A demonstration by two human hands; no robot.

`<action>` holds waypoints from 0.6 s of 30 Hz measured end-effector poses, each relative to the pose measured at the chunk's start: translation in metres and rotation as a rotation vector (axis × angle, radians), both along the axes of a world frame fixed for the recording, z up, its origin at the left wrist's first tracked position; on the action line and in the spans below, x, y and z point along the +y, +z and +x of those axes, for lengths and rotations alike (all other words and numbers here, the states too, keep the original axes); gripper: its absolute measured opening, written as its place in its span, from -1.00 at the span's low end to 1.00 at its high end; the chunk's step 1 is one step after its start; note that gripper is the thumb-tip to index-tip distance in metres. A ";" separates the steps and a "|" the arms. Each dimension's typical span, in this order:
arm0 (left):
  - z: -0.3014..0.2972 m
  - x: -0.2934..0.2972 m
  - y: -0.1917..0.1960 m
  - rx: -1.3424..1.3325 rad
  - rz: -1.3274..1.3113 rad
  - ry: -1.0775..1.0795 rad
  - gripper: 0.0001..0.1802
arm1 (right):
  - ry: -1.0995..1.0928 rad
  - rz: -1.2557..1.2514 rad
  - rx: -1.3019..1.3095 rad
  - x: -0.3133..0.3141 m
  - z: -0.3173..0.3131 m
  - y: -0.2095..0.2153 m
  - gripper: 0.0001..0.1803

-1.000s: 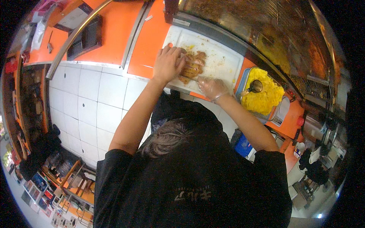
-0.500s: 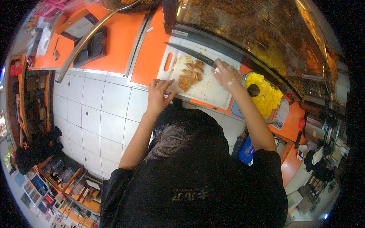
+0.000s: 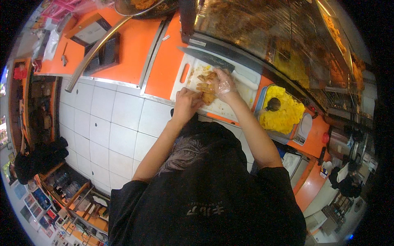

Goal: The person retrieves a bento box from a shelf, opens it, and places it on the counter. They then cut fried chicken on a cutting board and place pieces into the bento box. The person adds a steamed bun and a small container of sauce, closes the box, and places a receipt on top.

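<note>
A sliced piece of browned, cooked meat (image 3: 208, 98) lies on the white cutting board (image 3: 179, 85), and both my hands are on it. From the left, my left hand (image 3: 188, 104) presses bent fingers against the near slices. My right hand (image 3: 225, 85), in a clear plastic glove, curls its fingers over the slices from the right and covers part of them. Behind the meat, along the board's far edge, rests a big knife (image 3: 209, 58) with a dark blade pointing left and a white handle to the right. Crumbs are scattered on the board.
At right stands a container of yellow food (image 3: 283, 117) with a dark round ladle (image 3: 273, 104) in it. A glass display case (image 3: 246, 24) rises behind the board. A curved metal bar (image 3: 96, 47) crosses the orange counter (image 3: 137, 37) at left, near a black box (image 3: 104, 53).
My right hand has let go of the knife, now lying on the board, and moved left onto the meat slices. My left hand has moved right to touch them.
</note>
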State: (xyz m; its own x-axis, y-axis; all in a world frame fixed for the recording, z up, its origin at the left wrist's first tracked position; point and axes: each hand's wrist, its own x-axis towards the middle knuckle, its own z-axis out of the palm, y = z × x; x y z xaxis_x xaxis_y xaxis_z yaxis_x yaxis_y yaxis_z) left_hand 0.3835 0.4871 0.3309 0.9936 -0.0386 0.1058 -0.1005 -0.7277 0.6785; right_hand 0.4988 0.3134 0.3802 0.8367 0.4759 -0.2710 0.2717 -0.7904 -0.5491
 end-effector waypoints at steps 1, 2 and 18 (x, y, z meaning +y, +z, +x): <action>0.000 -0.001 0.001 -0.016 -0.002 0.019 -0.53 | -0.082 0.038 0.041 0.002 0.002 0.005 -0.21; -0.001 0.000 0.004 -0.019 -0.007 0.030 -0.54 | -0.145 0.073 0.089 0.003 0.004 0.009 -0.16; -0.057 0.092 0.032 -0.071 -0.086 0.425 -0.75 | -0.010 -0.203 0.159 0.040 -0.012 -0.004 -0.02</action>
State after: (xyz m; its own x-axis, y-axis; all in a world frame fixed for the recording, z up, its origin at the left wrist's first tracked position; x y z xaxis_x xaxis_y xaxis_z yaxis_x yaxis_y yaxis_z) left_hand 0.3269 0.5792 0.3631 0.9095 0.3839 0.1597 0.1468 -0.6559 0.7404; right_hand 0.4866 0.3534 0.3759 0.7803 0.3900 -0.4889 0.1862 -0.8911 -0.4138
